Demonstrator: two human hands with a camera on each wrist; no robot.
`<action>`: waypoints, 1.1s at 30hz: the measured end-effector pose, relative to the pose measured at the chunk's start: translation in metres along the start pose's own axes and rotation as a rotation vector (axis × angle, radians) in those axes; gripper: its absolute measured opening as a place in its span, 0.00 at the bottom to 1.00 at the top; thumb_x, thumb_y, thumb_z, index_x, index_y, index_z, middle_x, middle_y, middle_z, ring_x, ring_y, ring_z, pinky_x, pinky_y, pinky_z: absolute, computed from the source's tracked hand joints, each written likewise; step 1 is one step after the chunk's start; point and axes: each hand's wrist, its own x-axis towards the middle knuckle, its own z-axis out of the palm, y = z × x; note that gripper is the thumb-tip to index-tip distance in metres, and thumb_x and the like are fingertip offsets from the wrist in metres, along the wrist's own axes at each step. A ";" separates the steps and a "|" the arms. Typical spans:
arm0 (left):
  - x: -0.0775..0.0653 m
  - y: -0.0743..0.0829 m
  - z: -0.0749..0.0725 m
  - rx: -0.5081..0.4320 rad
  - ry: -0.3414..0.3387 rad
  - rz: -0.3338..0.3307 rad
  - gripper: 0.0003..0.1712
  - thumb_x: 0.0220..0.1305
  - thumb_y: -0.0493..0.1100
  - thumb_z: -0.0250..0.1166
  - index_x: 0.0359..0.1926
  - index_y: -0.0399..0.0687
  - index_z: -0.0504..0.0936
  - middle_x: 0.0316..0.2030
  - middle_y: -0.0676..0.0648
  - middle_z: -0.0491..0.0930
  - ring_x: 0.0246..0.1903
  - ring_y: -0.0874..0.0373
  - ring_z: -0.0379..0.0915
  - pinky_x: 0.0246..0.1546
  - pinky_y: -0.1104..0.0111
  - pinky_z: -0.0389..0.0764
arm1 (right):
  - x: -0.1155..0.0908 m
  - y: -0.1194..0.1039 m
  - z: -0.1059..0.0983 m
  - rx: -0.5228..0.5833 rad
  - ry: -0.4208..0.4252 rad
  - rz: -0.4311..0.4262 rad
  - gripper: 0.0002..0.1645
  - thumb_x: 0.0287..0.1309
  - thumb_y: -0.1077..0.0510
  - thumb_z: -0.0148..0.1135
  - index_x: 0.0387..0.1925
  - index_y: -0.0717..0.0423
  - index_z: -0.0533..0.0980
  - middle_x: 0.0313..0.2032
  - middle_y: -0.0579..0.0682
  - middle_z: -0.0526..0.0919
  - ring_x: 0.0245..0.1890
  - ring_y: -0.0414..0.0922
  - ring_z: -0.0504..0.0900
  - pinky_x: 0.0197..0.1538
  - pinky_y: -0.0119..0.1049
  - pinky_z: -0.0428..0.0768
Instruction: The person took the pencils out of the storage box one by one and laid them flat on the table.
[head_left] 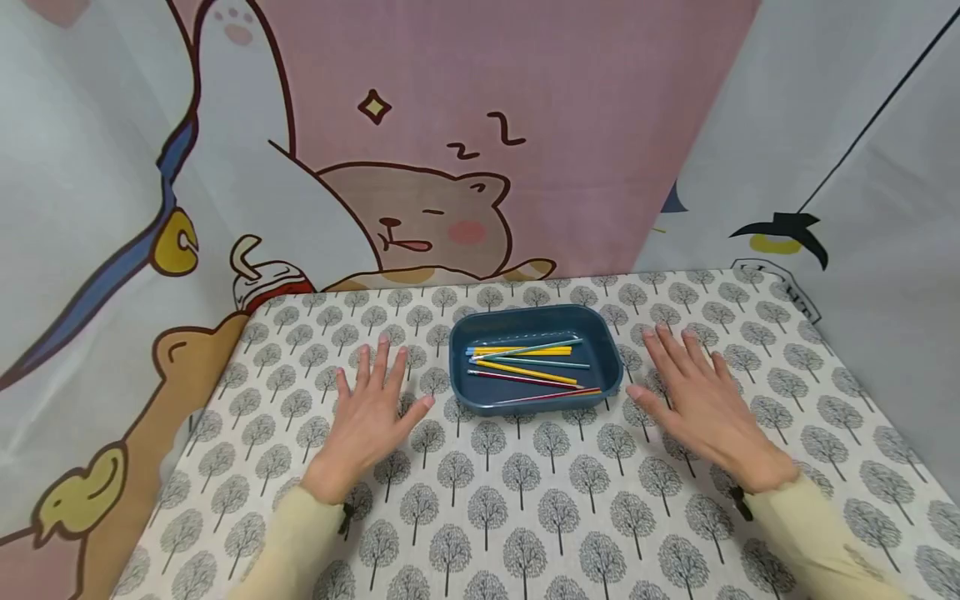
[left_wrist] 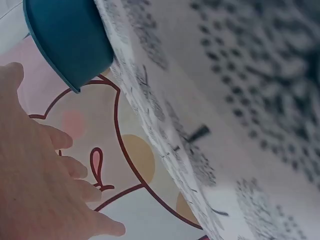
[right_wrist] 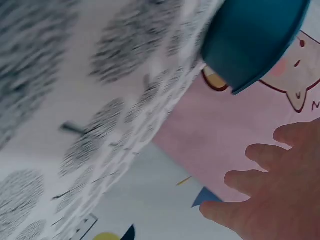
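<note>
A dark blue plastic tray (head_left: 480, 408) sits mid-table with several pencils (head_left: 525, 379) lying loosely in it, yellow, teal and dark red. To its left is my left hand (head_left: 367, 421), palm down with fingers spread and nothing held. My right hand (head_left: 701, 408) is spread likewise on the tray's right side, its thumb tip close to the tray's corner. Both wrist views show the tray's outer wall (left_wrist: 70, 40) beyond the straight fingers of each hand.
The table carries a white cloth (head_left: 525, 517) printed with grey trees. Behind it hangs a curtain (head_left: 585, 125) with cartoon animals, which continues along the left side. A pale grey curtain (head_left: 892, 275) borders the right edge.
</note>
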 end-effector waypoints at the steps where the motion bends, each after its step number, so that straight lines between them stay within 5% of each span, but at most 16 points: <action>1: 0.001 0.002 -0.001 -0.008 0.004 0.003 0.54 0.73 0.77 0.44 0.83 0.46 0.49 0.82 0.37 0.35 0.79 0.35 0.27 0.71 0.28 0.34 | 0.001 -0.003 0.000 0.010 0.003 -0.008 0.50 0.76 0.33 0.48 0.84 0.42 0.37 0.83 0.50 0.35 0.81 0.58 0.31 0.76 0.68 0.29; 11: 0.013 0.021 0.001 -0.060 0.024 0.049 0.53 0.73 0.75 0.45 0.84 0.47 0.48 0.82 0.39 0.33 0.80 0.39 0.25 0.72 0.30 0.33 | 0.019 -0.035 -0.001 0.038 0.050 -0.136 0.49 0.75 0.35 0.51 0.84 0.45 0.44 0.83 0.50 0.42 0.81 0.60 0.41 0.76 0.70 0.43; 33: 0.039 0.045 0.013 -0.064 -0.095 0.134 0.54 0.74 0.76 0.41 0.84 0.47 0.43 0.83 0.45 0.39 0.81 0.47 0.33 0.74 0.33 0.45 | 0.071 -0.087 0.024 0.036 -0.124 -0.265 0.47 0.73 0.25 0.43 0.83 0.39 0.51 0.82 0.47 0.49 0.81 0.57 0.45 0.77 0.67 0.46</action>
